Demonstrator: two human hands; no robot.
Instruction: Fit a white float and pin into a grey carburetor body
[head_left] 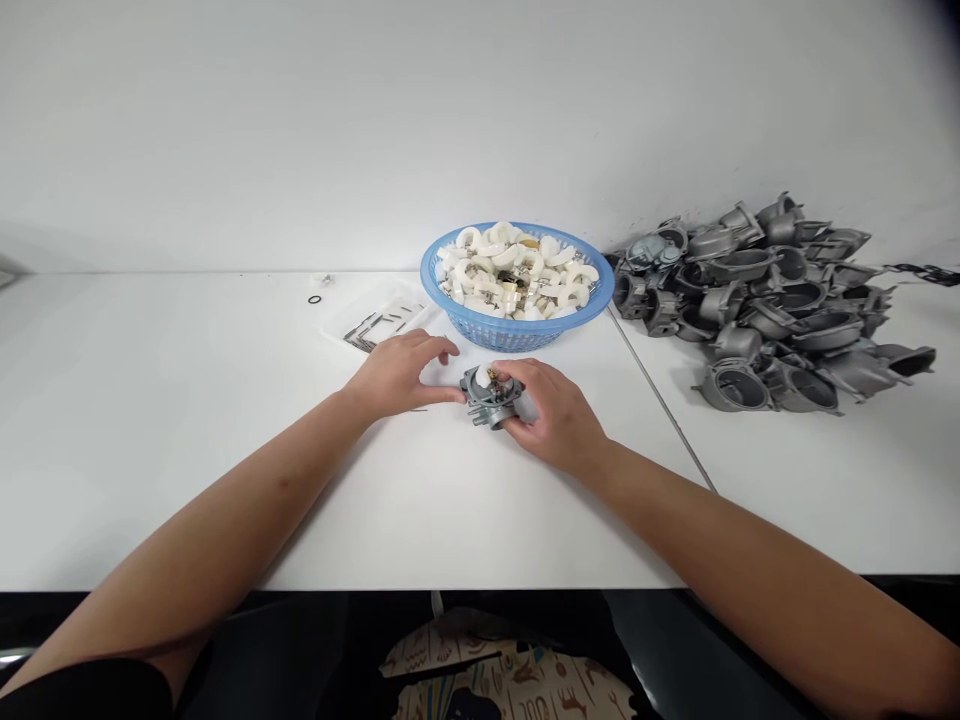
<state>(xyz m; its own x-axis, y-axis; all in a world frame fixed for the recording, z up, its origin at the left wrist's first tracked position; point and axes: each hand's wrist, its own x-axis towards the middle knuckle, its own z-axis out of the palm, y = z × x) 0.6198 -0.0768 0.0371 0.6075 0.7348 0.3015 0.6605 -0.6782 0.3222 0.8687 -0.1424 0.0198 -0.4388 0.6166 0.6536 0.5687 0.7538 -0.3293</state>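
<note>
A grey metal carburetor body is held just above the white table, its open side facing up. On top of it sits a white plastic float, and a small brass part shows beside that. My right hand grips the carburetor body from the right, the thumb low at its side and the fingers over the top edge. To the left, my left hand has its thumb and fingers spread apart. Its thumb tip reaches the carburetor's left edge; whether it presses on it I cannot tell.
A blue plastic basket full of white floats stands behind my hands. At the right lies a heap of grey metal carburetor parts. Thin metal pins lie on a clear plastic bag beyond my left hand, near a black O-ring.
</note>
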